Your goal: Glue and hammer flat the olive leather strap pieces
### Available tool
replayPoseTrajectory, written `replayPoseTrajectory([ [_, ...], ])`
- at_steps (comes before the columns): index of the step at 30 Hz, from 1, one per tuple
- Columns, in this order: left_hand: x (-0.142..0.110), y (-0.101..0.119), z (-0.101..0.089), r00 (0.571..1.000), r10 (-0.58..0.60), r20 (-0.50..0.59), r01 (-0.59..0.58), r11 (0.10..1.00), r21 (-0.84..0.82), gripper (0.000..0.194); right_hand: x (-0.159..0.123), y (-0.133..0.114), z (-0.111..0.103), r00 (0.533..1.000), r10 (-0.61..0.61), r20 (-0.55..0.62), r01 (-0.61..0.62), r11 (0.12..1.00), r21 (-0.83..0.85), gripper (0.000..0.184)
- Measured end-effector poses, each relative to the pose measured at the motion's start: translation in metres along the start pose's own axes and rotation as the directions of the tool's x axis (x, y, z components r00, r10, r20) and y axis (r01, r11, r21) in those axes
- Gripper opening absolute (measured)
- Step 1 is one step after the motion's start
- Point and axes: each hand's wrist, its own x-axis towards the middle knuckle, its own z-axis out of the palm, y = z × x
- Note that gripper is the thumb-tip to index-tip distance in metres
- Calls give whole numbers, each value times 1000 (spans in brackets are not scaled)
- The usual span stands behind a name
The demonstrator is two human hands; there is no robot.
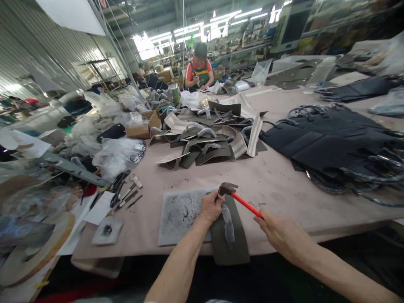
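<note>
My right hand (272, 224) is closed around the red handle of a claw hammer (248, 205). The hammer's dark head is over my left hand (211, 208). My left fingers are pinched around a short upright tool with a pale top (221, 195); its lower part is hidden by the hand. Beneath them, a dark olive panel (237, 227) overlaps the right side of a grey slab (181, 214) and hangs past the table's front edge. Along this panel runs a plastic-wrapped strip (227, 223), probably a handle.
Similar panels (214, 151) are heaped ahead on the table (148, 214). Black bags (334, 143) are piled at right. Hand tools (124, 195) and a small pale block (107, 230) lie at left. A co-worker (198, 71) sits across the table, near a cardboard box (140, 131).
</note>
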Motion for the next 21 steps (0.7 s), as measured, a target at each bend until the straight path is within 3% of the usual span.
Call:
replayPoseTrajectory([
  [3, -1, 1, 0, 1000, 0, 1, 0, 1000, -10, 17, 2, 30, 14, 973, 6, 233, 25, 991, -129, 36],
  [6, -1, 2, 0, 1000, 0, -13, 0, 1000, -24, 17, 6, 57, 20, 937, 80, 339, -33, 989, -144, 37],
  [9, -1, 2, -1, 1000, 1, -9, -2, 1000, -22, 15, 8, 85, 34, 922, 182, 343, -137, 979, -153, 38],
  [12, 0, 1, -2, 1000, -5, -16, 5, 999, -35, 14, 7, 99, 53, 958, 212, 195, -132, 925, -355, 34],
  [14, -1, 2, -2, 1000, -14, -26, 13, 998, -54, 12, 5, 91, 64, 997, 41, 70, -5, 896, -444, 30],
  [16, -1, 2, -2, 999, -28, -31, 25, 997, -78, 9, 4, 70, 75, 971, -238, 23, 226, 878, -422, 37],
  [19, 1, 2, 0, 996, -82, -42, 76, 987, -140, 9, 3, 30, 93, 811, -562, 160, 583, 762, -282, 51],
  [21, 5, 2, 2, 981, -166, -98, 141, 964, -225, 12, 2, 9, 106, 733, -618, 284, 679, 690, -251, 50],
])
